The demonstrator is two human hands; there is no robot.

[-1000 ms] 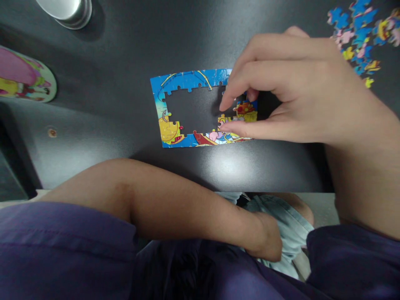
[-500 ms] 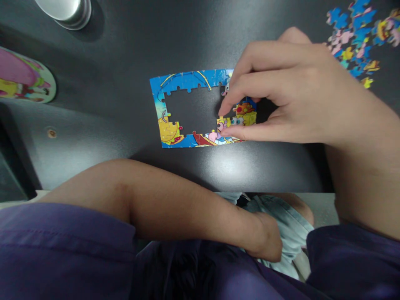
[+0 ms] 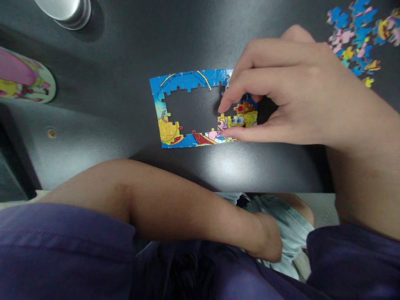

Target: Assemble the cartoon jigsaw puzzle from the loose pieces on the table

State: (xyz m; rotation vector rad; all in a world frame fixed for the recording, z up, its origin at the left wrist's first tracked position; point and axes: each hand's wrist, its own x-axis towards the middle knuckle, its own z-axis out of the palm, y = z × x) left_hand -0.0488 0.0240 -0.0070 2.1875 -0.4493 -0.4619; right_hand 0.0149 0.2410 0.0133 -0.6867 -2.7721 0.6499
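A partly built cartoon jigsaw (image 3: 187,81) lies on the black table (image 3: 109,104), its border joined and its middle open. My right hand (image 3: 296,91) arches over the puzzle's right end. Its index fingertip and thumb pinch a yellow cartoon piece (image 3: 245,117) that sits inside the frame's right side. The other fingers curl above and hide the puzzle's right edge. My left hand (image 3: 268,241) rests in my lap below the table edge, on light blue cloth, with its fingers tucked out of sight.
Several loose blue, pink and yellow puzzle pieces (image 3: 359,29) lie at the far right. A metal cylinder (image 3: 67,10) stands at the top left. A colourful oval lid or plate (image 3: 21,79) lies at the left edge. The table's near edge runs just above my lap.
The yellow piece under my right fingers has shifted slightly and shows more of its picture. My index finger has eased back a little. The left arm has not moved.
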